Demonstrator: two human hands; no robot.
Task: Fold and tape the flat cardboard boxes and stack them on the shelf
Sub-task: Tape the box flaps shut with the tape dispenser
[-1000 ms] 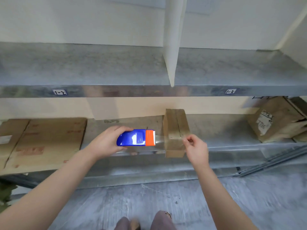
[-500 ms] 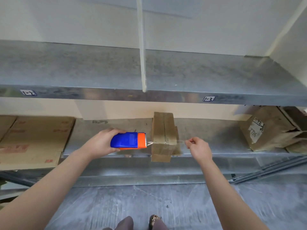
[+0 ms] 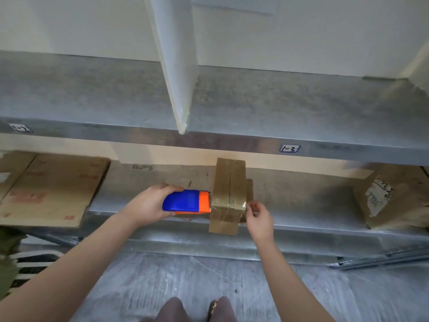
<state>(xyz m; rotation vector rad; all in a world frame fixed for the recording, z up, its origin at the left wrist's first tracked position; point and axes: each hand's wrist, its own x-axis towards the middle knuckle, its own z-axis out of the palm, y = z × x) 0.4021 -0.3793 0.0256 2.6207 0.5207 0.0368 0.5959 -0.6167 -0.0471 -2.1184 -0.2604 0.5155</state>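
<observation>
A small folded cardboard box (image 3: pixel 228 189) stands on the front edge of the lower metal shelf (image 3: pixel 301 201), its taped seam facing me. My left hand (image 3: pixel 148 205) grips a blue and orange tape dispenser (image 3: pixel 186 202), whose orange cutter end touches the box's left side. A clear strip of tape runs across the box's lower front. My right hand (image 3: pixel 258 216) pinches the tape's end at the box's right edge. Flat cardboard sheets (image 3: pixel 51 187) lie on the same shelf at the left.
An upper metal shelf (image 3: pixel 278 108) with a white upright divider (image 3: pixel 176 66) overhangs the work. A crumpled, taped brown box (image 3: pixel 394 198) sits at the right of the lower shelf. Labels mark the shelf edge. Grey floor and my feet (image 3: pixel 195 310) lie below.
The dispenser has moved right until its cutter meets the box's left side. My right hand has come in closer to the box's right edge with the tape end.
</observation>
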